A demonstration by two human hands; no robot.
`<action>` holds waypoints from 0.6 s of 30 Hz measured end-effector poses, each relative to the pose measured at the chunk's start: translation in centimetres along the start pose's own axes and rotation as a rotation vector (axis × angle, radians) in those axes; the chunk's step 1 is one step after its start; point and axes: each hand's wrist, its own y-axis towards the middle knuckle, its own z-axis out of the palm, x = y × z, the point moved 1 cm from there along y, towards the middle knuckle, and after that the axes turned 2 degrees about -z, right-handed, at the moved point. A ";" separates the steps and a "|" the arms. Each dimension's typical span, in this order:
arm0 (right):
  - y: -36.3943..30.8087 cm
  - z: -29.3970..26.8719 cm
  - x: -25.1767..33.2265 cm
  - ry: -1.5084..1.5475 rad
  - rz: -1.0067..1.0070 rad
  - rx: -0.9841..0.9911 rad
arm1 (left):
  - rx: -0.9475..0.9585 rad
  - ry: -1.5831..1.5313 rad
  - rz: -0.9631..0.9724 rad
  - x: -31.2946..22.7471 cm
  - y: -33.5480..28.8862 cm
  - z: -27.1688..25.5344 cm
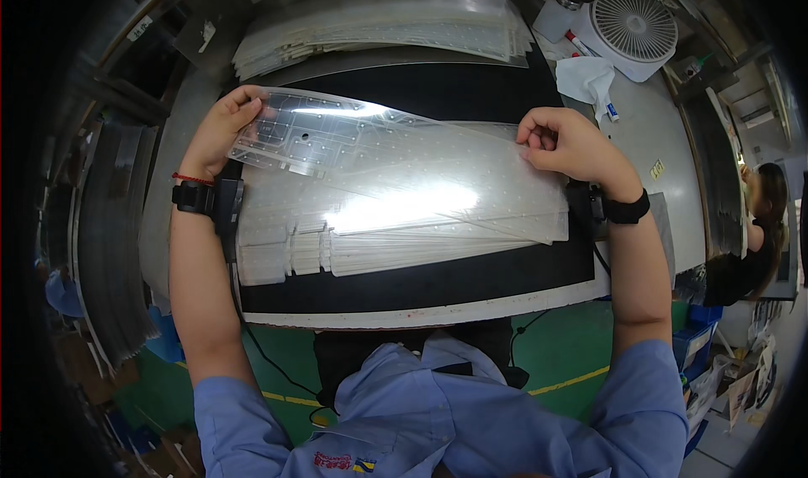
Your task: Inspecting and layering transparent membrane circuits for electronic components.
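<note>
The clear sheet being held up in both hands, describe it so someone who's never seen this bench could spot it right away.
Start at the black mat covering the bench. On it lies a stack of translucent sheets. The clear sheet is the one lifted above that stack, pinched at its ends by the left hand and right hand, tilted and glossier than the flat ones.

Left hand (220, 129) fingertips are hidden behind the clear sheet (370, 154); print on the sheet is lost in glare. Far stack (379, 28) is cut by the top edge. Co-worker (753, 234) at right is cropped, hands can't be made out
</note>
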 end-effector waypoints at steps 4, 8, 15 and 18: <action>0.1 0.2 -0.8 0.069 -0.003 -0.044 | 0.002 -0.016 0.006 0.1 0.1 -0.1; 0.1 0.0 -0.4 0.037 0.001 0.014 | -0.004 -0.015 0.001 0.0 0.0 0.0; 0.1 0.0 -0.6 0.050 0.000 0.007 | 0.001 -0.027 0.000 0.2 0.1 -0.1; 0.1 0.1 -0.9 0.080 0.005 0.007 | 0.006 -0.033 0.004 0.3 0.2 -0.2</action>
